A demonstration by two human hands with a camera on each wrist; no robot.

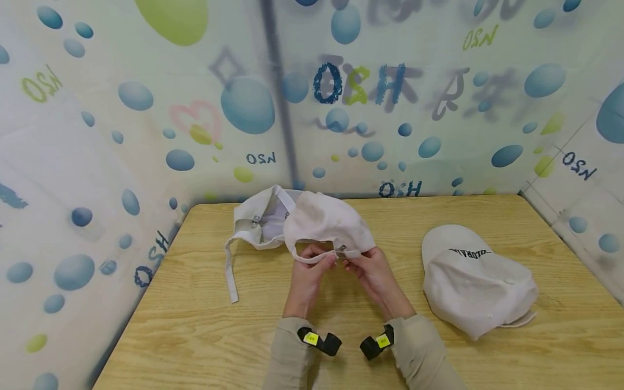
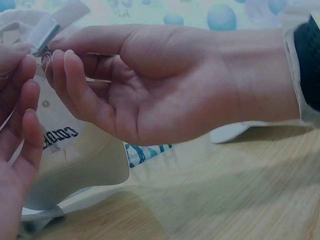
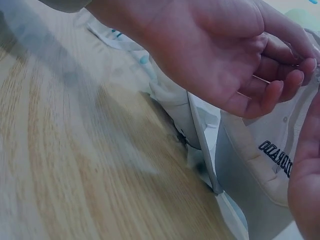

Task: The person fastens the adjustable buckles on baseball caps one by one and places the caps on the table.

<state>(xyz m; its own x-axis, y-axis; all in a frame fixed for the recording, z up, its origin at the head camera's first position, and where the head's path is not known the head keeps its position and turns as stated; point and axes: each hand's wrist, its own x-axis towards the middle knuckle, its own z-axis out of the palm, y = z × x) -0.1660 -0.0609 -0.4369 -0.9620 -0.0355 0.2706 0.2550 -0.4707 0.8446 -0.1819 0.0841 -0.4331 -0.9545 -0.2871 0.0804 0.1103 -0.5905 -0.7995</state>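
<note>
A pale cap point(image 1: 331, 222) is held up over the table, its back opening and strap toward me. My left hand point(image 1: 308, 281) pinches the strap near the small metal buckle point(image 1: 342, 248), while my right hand point(image 1: 382, 276) pinches the band just on the buckle's other side. In the left wrist view the buckle point(image 2: 45, 35) and the strap end point(image 2: 74, 14) rise above the fingertips of the right hand point(image 2: 175, 85). Dark lettering point(image 2: 61, 136) marks the cap. The left hand point(image 3: 215, 50) shows its palm in the right wrist view.
Behind the held cap, to the left, lies another pale cap point(image 1: 258, 216) with its strap point(image 1: 231, 276) hanging loose. A third cap point(image 1: 478, 281) with dark lettering rests on the wooden table point(image 1: 195, 336) at the right. A patterned cloth wall point(image 1: 312, 135) encloses the table's back and sides.
</note>
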